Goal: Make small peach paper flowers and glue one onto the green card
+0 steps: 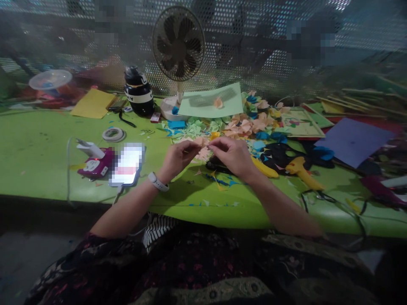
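Both hands meet over the green table (181,186), fingertips pinched close together. My left hand (178,160), with a white band on its wrist, is closed on a small peach paper piece (201,141), partly hidden by the fingers. Facing it, my right hand (234,157) pinches with thumb and forefinger at the paper's other side; whether it grips the same piece is too small to make out. Just beyond lie peach paper petals (244,126), green paper pieces (199,127) and blue scraps. On a pale green sheet (203,108) rests one peach petal (218,103).
A fan (178,44) and a black bottle (139,93) stand at the back. Left are a tape roll (113,134), a lit phone (127,165) and a purple power strip (97,166). A yellow glue gun (305,173) with its cord and a purple sheet (352,142) lie right.
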A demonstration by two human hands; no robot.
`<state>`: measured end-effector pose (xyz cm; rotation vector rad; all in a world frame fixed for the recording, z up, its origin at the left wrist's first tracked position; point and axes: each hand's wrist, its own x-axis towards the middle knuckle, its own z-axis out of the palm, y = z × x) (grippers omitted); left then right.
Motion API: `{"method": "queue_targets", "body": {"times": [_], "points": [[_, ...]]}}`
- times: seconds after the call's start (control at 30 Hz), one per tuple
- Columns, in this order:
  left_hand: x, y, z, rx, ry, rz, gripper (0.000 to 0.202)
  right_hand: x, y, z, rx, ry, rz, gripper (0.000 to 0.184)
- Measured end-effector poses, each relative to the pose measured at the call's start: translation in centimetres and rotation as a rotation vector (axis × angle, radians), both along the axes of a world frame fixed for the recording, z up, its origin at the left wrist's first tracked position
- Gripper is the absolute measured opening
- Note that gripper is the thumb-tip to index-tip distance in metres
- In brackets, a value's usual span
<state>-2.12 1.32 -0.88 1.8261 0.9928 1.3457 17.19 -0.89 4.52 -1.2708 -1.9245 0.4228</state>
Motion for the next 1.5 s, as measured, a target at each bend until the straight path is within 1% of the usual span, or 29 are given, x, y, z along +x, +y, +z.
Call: {"method": "queue_targets", "body": {"times": [0.13,0.37,0.77,1.0,1.23,1.5], "points": [[0.0,0.1,-0.3,0.103,0.061,0.010,0.023,0.0,0.4,-0.7,0.074,-0.067,-0.020,0.009],[0.1,-0.1,-0.5,0.147,0.090,0.005,0.024,0.0,0.6,-1.1,0.131,-0.143,-0.029,0.009],[0.1,-0.2,-0.5,0.182,0.131,-0.002,0.020,0.0,0.8,-1.4,0.136,-0.174,-0.035,0.010],[0.1,-0.4,-0.2,0.252,0.178,0.011,0.018,0.0,0.8,-1.4,0.141,-0.197,-0.030,0.011],[0.0,-0.4,-0.3,0.330,0.245,0.007,0.016,-0.2,0.6,-1.5,0.144,-0.240,-0.041,0.010],[0.0,-0.3,-0.5,0.361,0.249,-0.013,0.016,-0.3,0.5,-1.4,0.148,-0.245,-0.025,0.011]]}}
